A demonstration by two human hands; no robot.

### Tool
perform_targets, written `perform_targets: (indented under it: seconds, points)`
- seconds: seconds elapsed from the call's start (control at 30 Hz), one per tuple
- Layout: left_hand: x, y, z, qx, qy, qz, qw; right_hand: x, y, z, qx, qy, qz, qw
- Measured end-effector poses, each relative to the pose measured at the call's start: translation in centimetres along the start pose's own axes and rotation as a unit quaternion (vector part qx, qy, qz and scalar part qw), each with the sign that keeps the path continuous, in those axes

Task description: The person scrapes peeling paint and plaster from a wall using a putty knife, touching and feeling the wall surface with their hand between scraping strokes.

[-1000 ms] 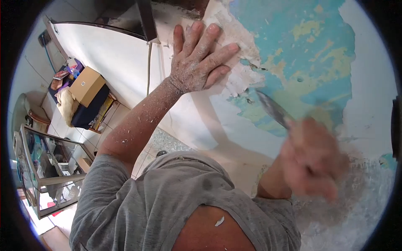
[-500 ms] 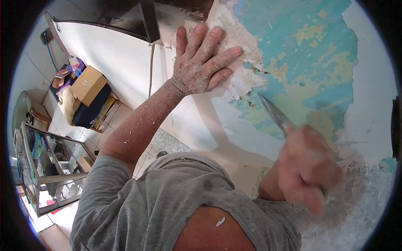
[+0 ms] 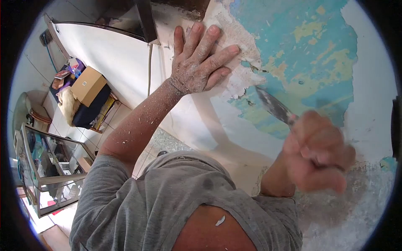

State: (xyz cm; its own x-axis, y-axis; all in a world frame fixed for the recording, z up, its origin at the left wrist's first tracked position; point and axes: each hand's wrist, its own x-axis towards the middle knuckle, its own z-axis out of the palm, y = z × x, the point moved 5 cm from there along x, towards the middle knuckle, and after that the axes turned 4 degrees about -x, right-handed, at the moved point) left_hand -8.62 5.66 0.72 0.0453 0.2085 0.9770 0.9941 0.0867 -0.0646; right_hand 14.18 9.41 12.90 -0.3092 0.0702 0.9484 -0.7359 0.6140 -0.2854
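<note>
My left hand [image 3: 196,62], dusted with white powder, lies flat with fingers spread against the wall, beside the ragged edge of the peeled area. My right hand [image 3: 318,152], blurred by motion, is closed around the handle of a knife [image 3: 274,104]. Its grey pointed blade reaches up and left, with the tip at the broken border between white coating and the turquoise and yellow old paint [image 3: 318,79]. The handle is mostly hidden in my fist. Small cracked flakes [image 3: 250,101] sit along that border near the tip.
A dark-framed opening [image 3: 146,21] is at the upper left, with a cable [image 3: 150,71] running down below it. A cardboard box [image 3: 88,85] rests on a cluttered stand at left. A glass-sided cabinet [image 3: 58,180] stands lower left. Rough grey wall [image 3: 347,209] shows at lower right.
My right hand has shifted right and slightly up with the knife, and the blade lies at a flatter angle. The tip moved slightly up and left. My left hand stays nearly in place.
</note>
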Motion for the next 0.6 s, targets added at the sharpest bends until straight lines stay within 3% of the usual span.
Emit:
perform_targets:
  seconds: [0.1, 0.23, 0.53, 0.6]
  points:
    - [-0.1, 0.1, -0.1, -0.006, -0.008, -0.001, 1.0, 0.8, -3.7, -0.8, -0.023, 0.006, -0.068, 0.997]
    - [0.0, 0.2, 0.0, 0.0, 0.001, 0.003, 1.0, 0.8, -1.5, -0.2, -0.062, -0.037, -0.032, 0.997]
    - [0.2, 0.1, -0.1, 0.001, 0.004, -0.001, 1.0, 1.1, -1.7, -0.1, -0.025, -0.013, -0.023, 0.999]
    - [0.2, 0.2, -0.1, 0.001, 0.002, -0.002, 1.0, 1.8, -4.2, -0.2, -0.029, -0.001, -0.084, 0.996]
